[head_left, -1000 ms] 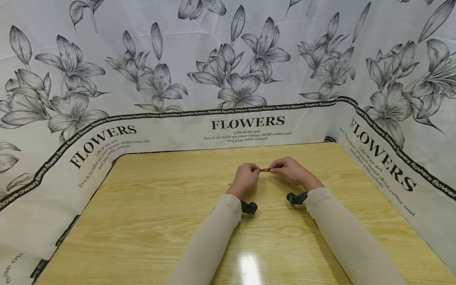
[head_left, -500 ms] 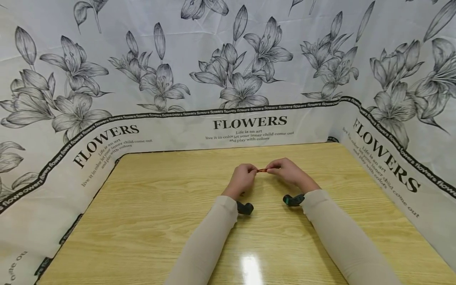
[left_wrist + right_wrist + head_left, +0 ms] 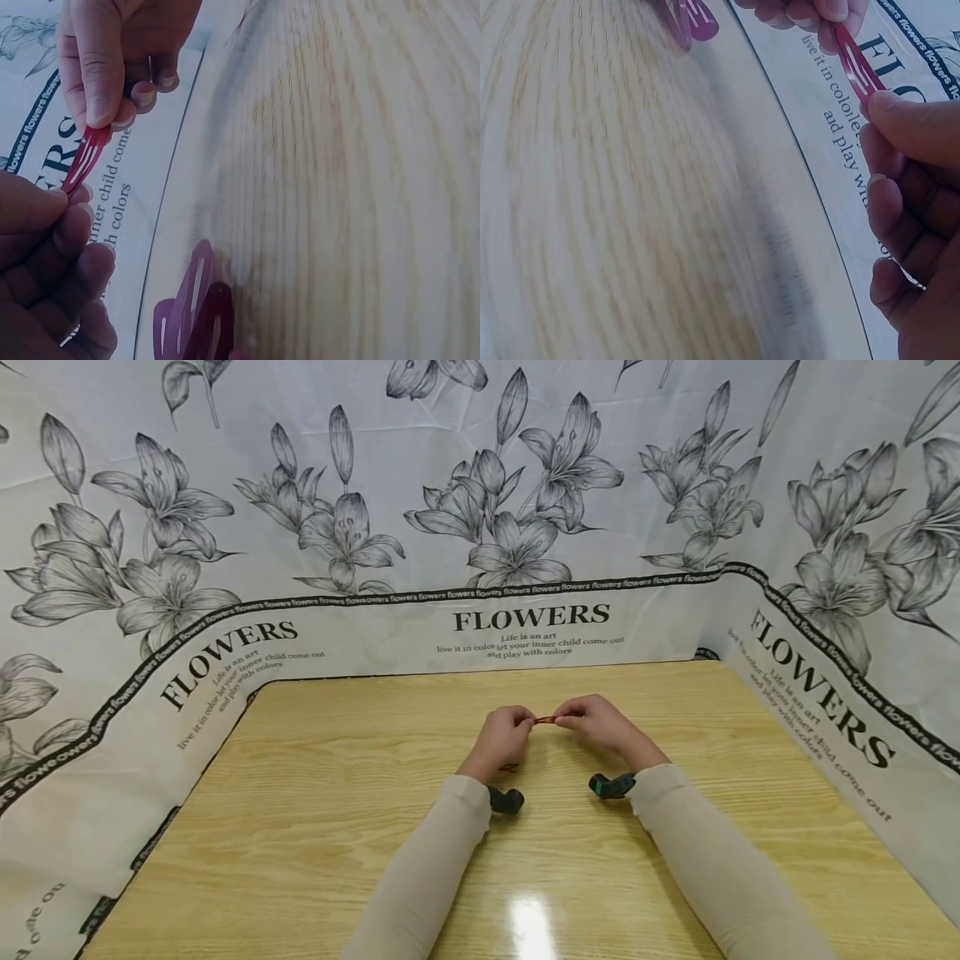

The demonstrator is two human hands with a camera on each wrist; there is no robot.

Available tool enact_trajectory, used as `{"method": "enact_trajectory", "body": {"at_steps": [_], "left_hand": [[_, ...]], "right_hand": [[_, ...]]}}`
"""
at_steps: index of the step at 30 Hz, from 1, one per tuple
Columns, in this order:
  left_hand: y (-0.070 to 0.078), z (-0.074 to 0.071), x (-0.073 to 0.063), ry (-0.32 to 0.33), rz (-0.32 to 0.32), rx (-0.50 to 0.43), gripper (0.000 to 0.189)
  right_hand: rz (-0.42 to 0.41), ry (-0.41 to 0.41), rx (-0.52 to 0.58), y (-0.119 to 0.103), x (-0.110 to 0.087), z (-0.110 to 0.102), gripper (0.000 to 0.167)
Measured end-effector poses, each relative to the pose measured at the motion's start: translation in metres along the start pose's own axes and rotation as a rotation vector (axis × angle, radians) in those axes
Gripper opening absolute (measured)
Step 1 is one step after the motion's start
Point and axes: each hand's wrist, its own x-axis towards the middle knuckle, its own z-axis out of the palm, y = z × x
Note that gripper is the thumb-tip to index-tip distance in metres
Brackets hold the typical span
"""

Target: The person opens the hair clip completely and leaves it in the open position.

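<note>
A red snap hair clip [image 3: 544, 720] is stretched between my two hands over the far middle of the table. My left hand [image 3: 502, 737] pinches one end between thumb and fingers. At the other end, my right hand [image 3: 600, 724] holds it the same way. Both wrist views show the slotted clip, as in the left wrist view, where the red clip [image 3: 86, 159] bridges the two sets of fingertips. On the tabletop by my left hand lie several more snap clips, pink-purple clips [image 3: 178, 319] and a dark red clip [image 3: 214, 319]. In the head view my left hand mostly hides them.
The wood-grain table [image 3: 337, 827] is bordered at the back and sides by a white curtain [image 3: 375, 643] printed with flowers and lettering. Dark wrist devices [image 3: 611, 786] stick out from both sleeves. Light reflects off the table's front.
Both hands have drifted slightly left with the red hair clip, still pinched between them. A little of the clips beside the left wrist now shows. The head view has shifted slightly.
</note>
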Motion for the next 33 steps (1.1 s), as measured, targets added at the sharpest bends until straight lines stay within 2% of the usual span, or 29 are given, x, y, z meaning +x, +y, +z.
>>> {"method": "enact_trajectory", "body": {"at_steps": [9,21,25,33], "left_hand": [[-0.007,-0.008,-0.006,-0.032,-0.004,-0.039,0.023],[-0.013,-0.018,-0.014,-0.035,0.008,-0.033,0.023],[-0.013,-0.023,-0.018,-0.051,0.002,-0.068,0.025],[-0.019,-0.028,-0.024,-0.091,-0.034,-0.204,0.029]], "right_hand": [[-0.003,-0.002,0.013,-0.009,-0.001,0.007,0.020],[-0.035,-0.005,0.036,-0.014,0.002,0.017,0.018],[-0.060,-0.006,0.039,-0.018,0.001,0.019,0.017],[-0.079,-0.026,0.046,-0.022,0.002,0.024,0.018]]}}
